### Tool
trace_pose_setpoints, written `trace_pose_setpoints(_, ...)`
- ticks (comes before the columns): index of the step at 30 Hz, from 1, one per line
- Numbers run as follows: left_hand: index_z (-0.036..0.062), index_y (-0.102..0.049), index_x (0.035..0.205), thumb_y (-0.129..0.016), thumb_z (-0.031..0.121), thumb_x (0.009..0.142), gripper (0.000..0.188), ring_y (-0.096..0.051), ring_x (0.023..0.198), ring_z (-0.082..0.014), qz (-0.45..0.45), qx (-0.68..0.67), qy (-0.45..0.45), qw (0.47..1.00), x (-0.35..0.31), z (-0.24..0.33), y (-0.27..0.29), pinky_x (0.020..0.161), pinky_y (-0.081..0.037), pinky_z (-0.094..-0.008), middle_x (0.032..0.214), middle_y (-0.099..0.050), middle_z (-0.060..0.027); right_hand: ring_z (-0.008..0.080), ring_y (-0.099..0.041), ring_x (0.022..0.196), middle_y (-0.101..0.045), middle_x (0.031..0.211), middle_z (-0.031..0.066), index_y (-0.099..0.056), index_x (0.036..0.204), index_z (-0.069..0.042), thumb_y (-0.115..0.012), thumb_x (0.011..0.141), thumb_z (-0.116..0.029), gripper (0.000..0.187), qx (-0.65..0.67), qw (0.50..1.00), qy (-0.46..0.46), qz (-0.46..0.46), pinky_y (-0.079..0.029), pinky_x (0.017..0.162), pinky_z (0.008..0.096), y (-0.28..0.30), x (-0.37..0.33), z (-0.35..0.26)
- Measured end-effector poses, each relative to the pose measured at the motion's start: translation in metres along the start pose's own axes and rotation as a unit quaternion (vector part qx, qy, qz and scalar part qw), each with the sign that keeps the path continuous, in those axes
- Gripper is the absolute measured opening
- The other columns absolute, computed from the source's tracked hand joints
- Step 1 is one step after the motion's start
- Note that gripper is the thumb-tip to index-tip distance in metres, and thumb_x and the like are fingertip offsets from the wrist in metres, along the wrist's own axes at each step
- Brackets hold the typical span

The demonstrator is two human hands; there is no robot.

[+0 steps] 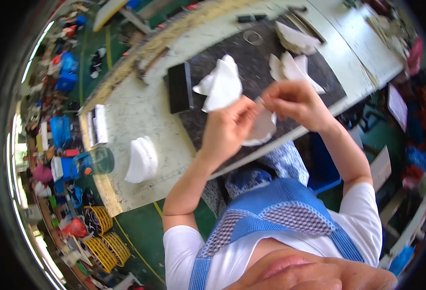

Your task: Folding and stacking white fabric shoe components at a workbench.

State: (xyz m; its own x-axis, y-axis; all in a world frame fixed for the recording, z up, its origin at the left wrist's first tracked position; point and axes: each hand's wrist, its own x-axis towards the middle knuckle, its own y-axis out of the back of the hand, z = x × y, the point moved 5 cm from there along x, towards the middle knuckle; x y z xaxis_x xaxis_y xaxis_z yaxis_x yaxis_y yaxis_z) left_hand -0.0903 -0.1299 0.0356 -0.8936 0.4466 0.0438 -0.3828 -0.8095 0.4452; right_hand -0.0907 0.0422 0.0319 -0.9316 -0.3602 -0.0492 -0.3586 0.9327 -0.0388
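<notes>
Close together over the near edge of a dark work board (251, 58), my two hands meet at a pale cut piece with a wavy edge (263, 130). My left hand (227, 126) is closed on its left side, thumb and fingers pinched. My right hand (294, 104) pinches at the piece's upper edge; its fingertips nearly touch the left ones and hide what lies between them. Beyond my left hand sits a pile of white cut pieces (225, 84). More white pieces (295, 70) lie fanned out past my right hand, with a thicker white stack (295, 38) behind.
A black rectangular block (179, 88) stands at the board's left. Farther left are a stack of white pieces (143, 159), a clear jar (103, 160) and a hammer (151, 64). A ring (252, 37) lies at the back. Beneath the table's right side is a blue bin (325, 166).
</notes>
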Motion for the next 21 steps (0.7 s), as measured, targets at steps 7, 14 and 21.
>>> trace_pose_setpoints(7, 0.0053, -0.053, 0.107, -0.069, 0.02, 0.092, 0.027, -0.061, 0.066, -0.0074, -0.269, -0.262, 0.091, 0.922, -0.024, -0.01, -0.015, 0.057, -0.049, -0.022, 0.072, -0.063, -0.0028, 0.0074, -0.062, 0.063, -0.066, 0.069, 0.003, -0.069, 0.085, 0.002, -0.071, 0.084, -0.01, 0.013, -0.042, 0.976, -0.065, -0.202, -0.048, 0.057, 0.0208, -0.022, -0.02, -0.004)
trace_pose_setpoints(14, 0.01, -0.063, 0.109, -0.08, 0.02, 0.078, 0.037, -0.058, 0.102, -0.0232, 0.029, 0.015, -0.34, 0.94, -0.024, 0.02, 0.003, 0.085, -0.049, -0.0341, 0.11, -0.057, -0.0063, 0.009, -0.056, 0.052, -0.06, 0.061, 0.0024, -0.067, 0.077, 0.002, -0.056, 0.078, -0.012, 0.018, 0.176, 0.967, -0.103, -0.156, -0.044, 0.052, 0.02, -0.037, -0.015, 0.035)
trace_pose_setpoints(21, 0.0121, -0.062, 0.099, -0.074, 0.009, 0.075, 0.027, -0.057, 0.108, -0.0241, 0.12, 0.173, -0.438, 0.874, -0.039, 0.043, 0.006, 0.097, -0.046, -0.0404, 0.116, -0.059, -0.0049, 0.0216, -0.058, 0.107, -0.062, 0.114, 0.0109, -0.066, 0.088, -0.005, -0.048, 0.09, -0.032, 0.033, 0.419, 0.905, -0.049, -0.059, -0.046, 0.094, 0.0371, -0.036, -0.01, 0.041)
